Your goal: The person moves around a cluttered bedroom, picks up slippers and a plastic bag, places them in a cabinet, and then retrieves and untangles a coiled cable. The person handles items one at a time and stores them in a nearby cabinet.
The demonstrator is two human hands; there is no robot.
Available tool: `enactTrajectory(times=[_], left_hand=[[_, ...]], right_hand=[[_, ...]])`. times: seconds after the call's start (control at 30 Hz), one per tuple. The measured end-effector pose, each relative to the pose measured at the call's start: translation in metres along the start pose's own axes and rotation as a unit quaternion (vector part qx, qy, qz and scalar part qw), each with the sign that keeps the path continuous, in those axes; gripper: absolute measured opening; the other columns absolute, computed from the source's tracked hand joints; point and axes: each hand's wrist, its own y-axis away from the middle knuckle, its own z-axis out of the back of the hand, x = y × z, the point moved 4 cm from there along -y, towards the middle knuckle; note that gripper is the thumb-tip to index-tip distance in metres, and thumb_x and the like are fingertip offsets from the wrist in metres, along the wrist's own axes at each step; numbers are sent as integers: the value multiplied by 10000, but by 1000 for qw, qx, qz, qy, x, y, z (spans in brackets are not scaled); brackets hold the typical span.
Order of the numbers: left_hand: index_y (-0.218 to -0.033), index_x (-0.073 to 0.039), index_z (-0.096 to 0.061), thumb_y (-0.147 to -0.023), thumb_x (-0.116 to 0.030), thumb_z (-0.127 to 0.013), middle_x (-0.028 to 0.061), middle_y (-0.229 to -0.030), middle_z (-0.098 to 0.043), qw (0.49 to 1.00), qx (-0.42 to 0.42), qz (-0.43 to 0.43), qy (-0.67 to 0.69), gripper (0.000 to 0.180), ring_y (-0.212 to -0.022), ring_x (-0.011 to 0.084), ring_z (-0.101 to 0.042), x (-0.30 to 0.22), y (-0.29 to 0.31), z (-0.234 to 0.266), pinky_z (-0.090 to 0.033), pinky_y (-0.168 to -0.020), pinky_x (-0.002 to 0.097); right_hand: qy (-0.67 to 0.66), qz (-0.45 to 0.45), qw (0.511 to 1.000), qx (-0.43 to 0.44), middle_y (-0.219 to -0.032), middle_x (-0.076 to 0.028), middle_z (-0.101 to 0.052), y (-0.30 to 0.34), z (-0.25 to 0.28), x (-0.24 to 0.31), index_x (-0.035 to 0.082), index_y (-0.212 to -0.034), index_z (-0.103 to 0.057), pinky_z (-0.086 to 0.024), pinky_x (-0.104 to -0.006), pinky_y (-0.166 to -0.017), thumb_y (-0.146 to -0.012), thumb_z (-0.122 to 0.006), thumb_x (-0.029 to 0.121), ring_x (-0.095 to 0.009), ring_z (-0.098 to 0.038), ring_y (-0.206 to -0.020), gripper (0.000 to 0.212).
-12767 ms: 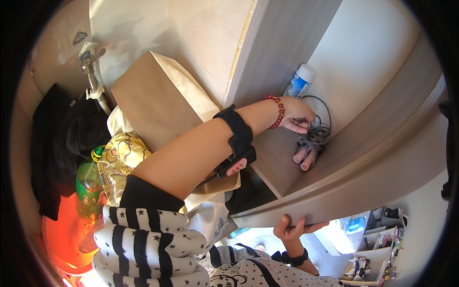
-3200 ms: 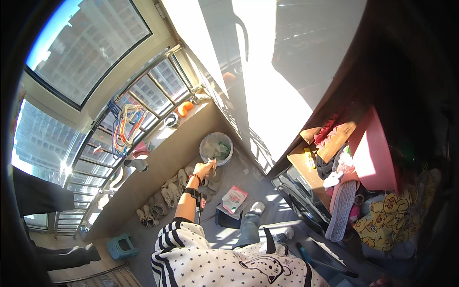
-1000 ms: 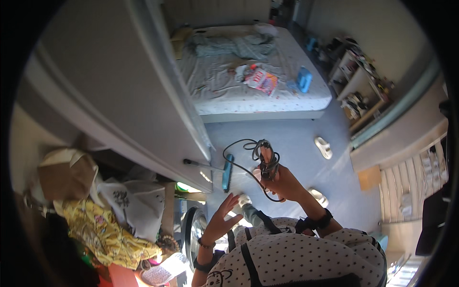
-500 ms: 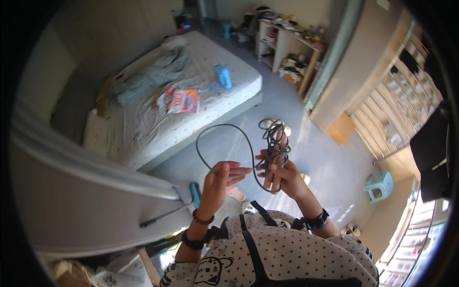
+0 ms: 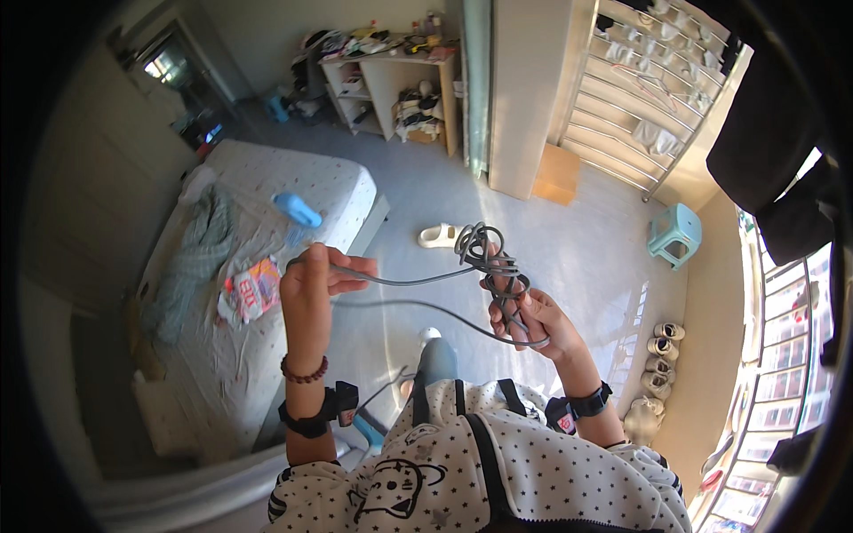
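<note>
A long dark grey cable [image 5: 425,282] runs between my two hands above the floor. My left hand [image 5: 309,293] pinches one stretch of it between thumb and fingers, out at the left over the bed's edge. Tangled coils of the same cable are gathered in my right hand [image 5: 544,322], whose thumb and fingers close around them while some loops stick up past the fingertips. A second, slack strand curves below the first, from near my left wrist to the right-hand bundle. The ends of the cable cannot be made out.
A bed [image 5: 342,182] at the left bears a blue bottle [image 5: 297,210], a colourful package [image 5: 252,289] and a crumpled blanket [image 5: 197,253]. One pale slipper [image 5: 438,235] lies on the floor. A turquoise stool [image 5: 675,233] and several shoes [image 5: 659,366] line the right; a cluttered shelf [image 5: 378,98] stands behind.
My left hand has moved left, away from my right hand, drawing the cable's raised loop out into two long strands. The view has turned to the right.
</note>
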Motion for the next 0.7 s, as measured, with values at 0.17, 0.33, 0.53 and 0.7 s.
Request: enactTrajectory(times=[0.17, 0.33, 0.53, 0.7], left_hand=[[-1305, -39, -484, -965, -251, -429, 112, -1334, -497, 932, 304, 52, -188, 404, -1239, 232, -456, 81, -84, -14, -341, -1035, 344], [-1329, -5, -403, -821, -455, -660, 134, -1331, -465, 883, 468, 19, -12, 725, -1284, 233, -385, 117, -122, -52, -281, -1063, 366], [-1130, -40, -526, -732, -314, -767, 123, -1159, -550, 912, 301, -106, -258, 540, -1035, 293, -550, 124, -194, -18, -447, -875, 376], [-1056, -39, -457, -613, -316, -836, 158, -1141, -505, 896, 7, -277, -348, 646, -1117, 273, -489, 116, -230, -4, -351, -938, 507]], right_hand=[[47, 12, 998, -49, -1052, -151, -592, -72, 4, 18, -72, -1198, -457, -469, -376, -889, -932, -523, 352, -241, -590, -953, 505], [123, 19, 990, -72, -1125, -160, -586, -179, 7, 33, -72, -1173, -491, -483, -346, -867, -935, -531, 303, -219, -592, -987, 446], [116, 55, 985, -115, -1141, -152, -583, -264, 21, 44, -23, -1221, -468, -511, -280, -731, -945, -516, 258, -168, -608, -853, 397], [151, 57, 975, -150, -1157, -142, -573, -302, 31, 56, -9, -1265, -426, -520, -277, -745, -956, -492, 263, -176, -609, -889, 417]])
